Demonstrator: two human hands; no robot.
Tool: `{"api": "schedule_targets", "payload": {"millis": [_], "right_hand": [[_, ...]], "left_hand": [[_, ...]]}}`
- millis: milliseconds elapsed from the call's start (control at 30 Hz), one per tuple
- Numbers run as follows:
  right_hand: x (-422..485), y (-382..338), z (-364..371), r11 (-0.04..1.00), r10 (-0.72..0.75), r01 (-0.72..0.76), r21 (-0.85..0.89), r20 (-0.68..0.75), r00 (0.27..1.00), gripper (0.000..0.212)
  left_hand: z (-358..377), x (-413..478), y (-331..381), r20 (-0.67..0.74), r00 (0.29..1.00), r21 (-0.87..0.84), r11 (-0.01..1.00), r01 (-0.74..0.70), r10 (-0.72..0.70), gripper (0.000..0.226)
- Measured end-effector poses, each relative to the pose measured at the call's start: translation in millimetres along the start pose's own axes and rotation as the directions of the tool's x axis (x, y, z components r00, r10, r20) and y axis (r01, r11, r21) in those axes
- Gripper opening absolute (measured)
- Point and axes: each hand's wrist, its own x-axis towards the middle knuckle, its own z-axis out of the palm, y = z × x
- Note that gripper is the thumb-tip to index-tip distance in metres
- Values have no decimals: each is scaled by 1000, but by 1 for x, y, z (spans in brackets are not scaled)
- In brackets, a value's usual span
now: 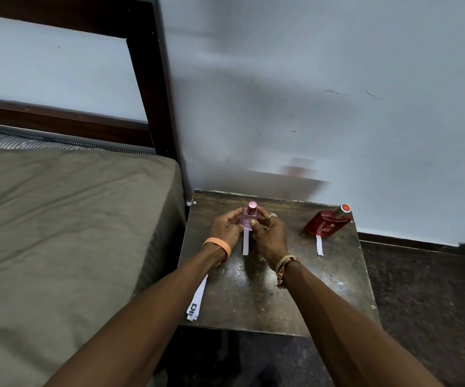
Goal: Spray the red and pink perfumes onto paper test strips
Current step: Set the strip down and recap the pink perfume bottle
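While the red perfume (325, 223) is sitting apart at the right of the table (253, 289), a second strip (319, 245) poking out before it, the person is handling the pink perfume (249, 217) near the back edge. The left hand (225, 227) and right hand (270, 236) are both curling round it, the right thumb pressing its front. A paper strip (245, 245) is lying just in front. The cap seems on, so the next move is probably calling for uncapping and aiming.

The left hand (225, 227) and right hand (269, 236) hold the pink perfume (249, 217) at the far end of a paper strip (245, 245).
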Motion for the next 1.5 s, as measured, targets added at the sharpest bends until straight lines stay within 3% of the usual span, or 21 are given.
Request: {"api": "schedule_targets", "payload": {"millis": [633,1033,1300,1500], "right_hand": [[-13,-8,-5,998,-46,46,-41,-5,999,43],[-24,-12,-13,999,28,-28,-16,2,1000,67],[-67,-18,-20,989,53,-73,-131,-149,987,44],[-101,-19,4,982,143,-129,-138,97,985,30]], "left_hand": [[-1,6,-12,20,1000,-44,999,11,-10,48],[-9,5,-21,-29,999,128,992,-19,23,51],[-46,-22,-26,-178,976,290,954,-69,125,31],[-72,-58,-33,-213,976,539,840,71,55,25]]}}
